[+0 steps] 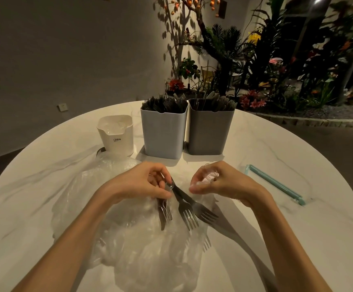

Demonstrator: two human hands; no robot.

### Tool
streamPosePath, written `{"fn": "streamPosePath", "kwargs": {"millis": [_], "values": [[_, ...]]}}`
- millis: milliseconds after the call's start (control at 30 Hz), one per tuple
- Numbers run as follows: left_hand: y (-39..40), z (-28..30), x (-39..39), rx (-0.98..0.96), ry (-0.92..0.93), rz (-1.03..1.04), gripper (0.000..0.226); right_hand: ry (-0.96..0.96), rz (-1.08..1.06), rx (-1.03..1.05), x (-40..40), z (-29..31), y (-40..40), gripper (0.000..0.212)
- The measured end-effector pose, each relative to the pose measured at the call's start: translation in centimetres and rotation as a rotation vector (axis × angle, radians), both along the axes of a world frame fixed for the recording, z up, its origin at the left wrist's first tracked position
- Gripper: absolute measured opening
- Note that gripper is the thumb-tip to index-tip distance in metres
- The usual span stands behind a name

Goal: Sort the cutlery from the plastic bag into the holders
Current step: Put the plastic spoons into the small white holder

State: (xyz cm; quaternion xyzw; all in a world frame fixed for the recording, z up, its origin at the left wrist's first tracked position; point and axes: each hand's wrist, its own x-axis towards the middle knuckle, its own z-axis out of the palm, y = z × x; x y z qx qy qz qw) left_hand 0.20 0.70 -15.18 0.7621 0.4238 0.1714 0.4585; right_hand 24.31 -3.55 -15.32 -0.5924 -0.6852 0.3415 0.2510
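Both hands are working over the plastic bag (141, 245) at lower centre of the round table (276, 148).

The bag is lying crumpled between the forearms. The blue holder (164, 133) and grey holder (210, 131) are standing side by side at upper centre, both holding cutlery. The left hand (141, 182) is reaching in from lower left, fingers curled and gripping several dark forks (187, 209), tines pointing toward the viewer. The right hand (222, 180) is pinching clear plastic wrap (205, 182).

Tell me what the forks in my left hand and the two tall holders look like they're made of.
Forks: probably dark grey plastic, thin with a dull sheen; metal isn't ruled out. Light holder and grey holder: likely matte moulded plastic, with smooth walls and rounded corners.
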Motion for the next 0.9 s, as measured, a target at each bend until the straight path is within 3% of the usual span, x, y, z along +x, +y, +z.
{"fn": "streamPosePath", "kwargs": {"millis": [267,367,467,567,667,833,900], "values": [[-0.1,-0.7,0.4,0.045,0.05,-0.055,0.023,0.155,-0.107,0.048,-1.0,-0.4,0.4,0.015],[-0.1,-0.7,0.4,0.067,0.059,-0.069,0.02,0.148,-0.189,0.094,-1.5,-0.9,0.8,0.023],[-0.1,-0.8,0.5,0.087,0.073,-0.069,0.021,0.14,-0.14,0.042,-1.7,-0.6,0.4,0.028],[0.0,-0.9,0.4,0.089,0.082,-0.059,0.025,0.091,-0.086,-0.005,-1.8,-0.6,0.3,0.023],[0.2,-1.0,0.2,0.055,0.057,-0.04,0.032,0.097,-0.203,-0.007,-2.1,-0.8,0.6,0.02],[0.3,-0.9,-0.1,0.035,0.036,-0.026,0.038,0.22,-0.3,0.021,-2.4,-0.6,0.7,0.017],[0.2,-0.5,-0.4,0.019,-0.045,0.008,0.032,0.372,-0.397,0.062,-2.6,0.0,0.6,0.018]]}}
